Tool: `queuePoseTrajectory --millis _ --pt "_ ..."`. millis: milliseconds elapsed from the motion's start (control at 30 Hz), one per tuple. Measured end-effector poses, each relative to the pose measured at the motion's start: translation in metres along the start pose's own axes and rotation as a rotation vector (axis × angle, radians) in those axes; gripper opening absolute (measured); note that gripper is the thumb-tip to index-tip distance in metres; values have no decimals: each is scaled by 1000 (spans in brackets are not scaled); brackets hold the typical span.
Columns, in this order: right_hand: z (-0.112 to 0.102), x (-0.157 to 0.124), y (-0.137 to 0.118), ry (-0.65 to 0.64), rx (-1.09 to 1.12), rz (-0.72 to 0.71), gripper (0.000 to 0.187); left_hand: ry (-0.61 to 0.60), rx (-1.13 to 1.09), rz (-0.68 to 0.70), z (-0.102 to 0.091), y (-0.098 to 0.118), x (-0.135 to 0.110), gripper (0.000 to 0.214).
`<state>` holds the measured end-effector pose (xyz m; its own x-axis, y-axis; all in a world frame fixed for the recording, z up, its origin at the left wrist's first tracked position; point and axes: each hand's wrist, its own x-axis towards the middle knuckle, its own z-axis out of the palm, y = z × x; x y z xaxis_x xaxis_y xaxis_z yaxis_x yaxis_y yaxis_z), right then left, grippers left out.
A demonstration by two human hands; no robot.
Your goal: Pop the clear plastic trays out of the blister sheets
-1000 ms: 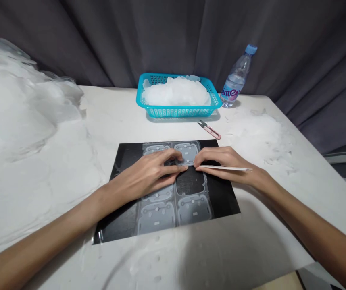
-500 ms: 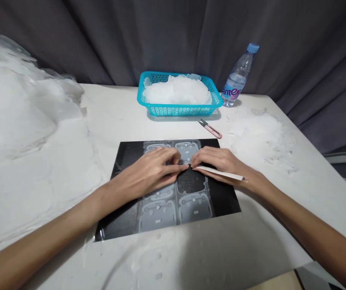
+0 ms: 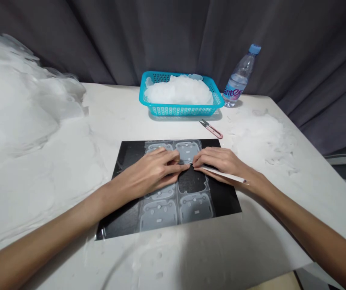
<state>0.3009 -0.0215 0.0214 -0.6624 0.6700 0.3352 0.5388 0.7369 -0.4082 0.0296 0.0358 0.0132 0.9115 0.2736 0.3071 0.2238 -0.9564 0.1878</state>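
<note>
Resting at the frame's centre, the left hand (image 3: 157,168) is lying over a clear moulded sheet (image 3: 194,207) on a black board (image 3: 226,203). Its fingers are bunching narrowly; whether they are pinching anything, I cannot tell. Just beside them, the right hand (image 3: 223,161) is holding a slim white tool (image 3: 226,174) in its fingers.

Straight beyond the fingers (image 3: 184,167): low teal basket (image 3: 181,109), perforated walls, heaped with white pieces (image 3: 179,92). Between basket and fingers, slightly right: pink-handled snips (image 3: 212,129), blades pointing away. Farther off, right of the fingers: part-filled bottle (image 3: 235,86), blue cap, just beside basket. Nearer on that side, loose white scraps (image 3: 260,133). Well left of the fingers, large whitish translucent heap (image 3: 15,96). Farthest beyond them: dark grey curtain (image 3: 161,36), hanging in folds.
</note>
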Motion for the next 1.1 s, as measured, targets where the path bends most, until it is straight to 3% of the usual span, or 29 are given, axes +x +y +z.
queuePoseTrajectory --millis 100,233,367,433,500,667,733,833,967,1100 --pt "2 0 1 1 -149 -8 24 -6 -11 1 1 0 -1 33" --pt "8 -1 5 18 -359 -136 26 -4 -141 -43 0 -3 -1 29" --pt "12 -1 7 36 -397 -172 24 41 -394 -210 -2 -6 0 23" --pt "10 0 6 39 -390 -155 24 69 -414 -253 -2 -6 1 23" --pt "8 2 3 42 -365 -131 24 91 -281 -189 0 -1 2 19" --pt "4 3 -5 67 -203 -49 23 268 335 -30 0 19 8 9" --pt "3 3 -7 68 -154 -40 21 285 467 66 -3 25 10 18" --pt "2 2 -8 35 -114 -36 21 278 551 193 -6 29 14 28" --pt "0 1 -6 62 -11 51 21 254 521 308 -5 29 15 26" --pt "-2 3 -5 90 84 159 19 269 465 269 -4 28 14 24"
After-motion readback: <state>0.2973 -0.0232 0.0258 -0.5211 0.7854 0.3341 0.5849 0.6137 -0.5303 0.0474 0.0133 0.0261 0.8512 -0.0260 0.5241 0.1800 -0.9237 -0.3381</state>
